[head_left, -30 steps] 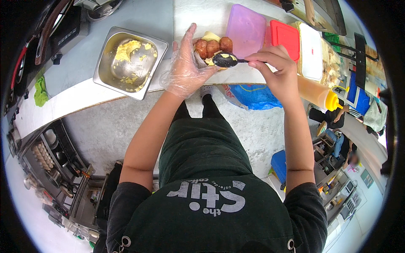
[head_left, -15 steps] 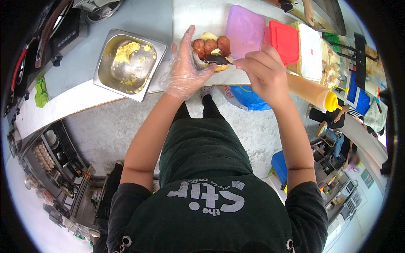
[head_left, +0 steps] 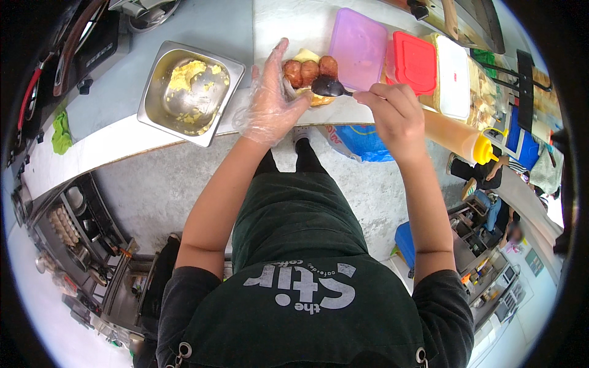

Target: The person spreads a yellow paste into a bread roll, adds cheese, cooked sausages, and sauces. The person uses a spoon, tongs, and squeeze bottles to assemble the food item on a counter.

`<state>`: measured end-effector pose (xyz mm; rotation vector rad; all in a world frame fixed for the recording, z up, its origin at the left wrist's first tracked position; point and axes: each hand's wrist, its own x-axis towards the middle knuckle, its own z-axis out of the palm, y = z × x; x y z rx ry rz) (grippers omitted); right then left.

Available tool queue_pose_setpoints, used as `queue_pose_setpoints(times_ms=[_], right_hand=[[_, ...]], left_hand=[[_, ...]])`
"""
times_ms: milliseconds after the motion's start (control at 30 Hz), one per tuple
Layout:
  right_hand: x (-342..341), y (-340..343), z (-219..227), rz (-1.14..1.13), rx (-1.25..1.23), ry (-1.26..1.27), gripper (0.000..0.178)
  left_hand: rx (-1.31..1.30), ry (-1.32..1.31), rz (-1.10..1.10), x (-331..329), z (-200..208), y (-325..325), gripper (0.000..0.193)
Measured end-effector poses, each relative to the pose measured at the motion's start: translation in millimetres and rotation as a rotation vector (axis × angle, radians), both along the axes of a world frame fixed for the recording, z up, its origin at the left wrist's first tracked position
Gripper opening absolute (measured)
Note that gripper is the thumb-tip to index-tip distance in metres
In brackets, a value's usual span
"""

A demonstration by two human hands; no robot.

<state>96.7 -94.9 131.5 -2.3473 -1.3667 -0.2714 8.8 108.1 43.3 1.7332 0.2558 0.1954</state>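
Around the left and near sides of a split bun (head_left: 321,100) curves my left hand (head_left: 270,98) in a clear plastic glove, its thumb along the near edge and its fingers extended. Browned round sausage pieces (head_left: 310,72) and a pale yellow slice (head_left: 307,55) fill the bun. My bare right hand (head_left: 396,113) is closed on the handle of a black spoon (head_left: 328,86). The spoon's bowl is over the near part of the filling, and it looks mostly bare. Left of my gloved hand stands a metal pan (head_left: 161,107) with scrambled egg (head_left: 187,76) stuck inside.
Right of the bun are a purple plastic lid (head_left: 359,49), a red-lidded container (head_left: 415,61) and a white-lidded container (head_left: 453,76). A squeeze bottle (head_left: 454,135) with a yellow cap lies by the counter edge. A green cloth (head_left: 61,133) is at far left. People are in the right background.
My right hand has moved slightly right and nearer with the spoon. Its bowl has turned over, and the yellow bit seen by it earlier no longer shows. My left hand stays at the bun.
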Motion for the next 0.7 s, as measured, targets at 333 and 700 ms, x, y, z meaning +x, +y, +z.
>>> queue_pose_setpoints(times_ms=[333, 700], right_hand=[[3.5, -3.0, 20.9, -0.186, 0.142, 0.273, 0.015], [-5.1, 9.5, -10.2, -0.009, 0.083, 0.027, 0.027]], left_hand=[[-0.061, -0.039, 0.006, 0.1, -8.3, 1.0, 0.088], [-0.046, -0.010, -0.028, 1.0, -2.9, 4.9, 0.080]])
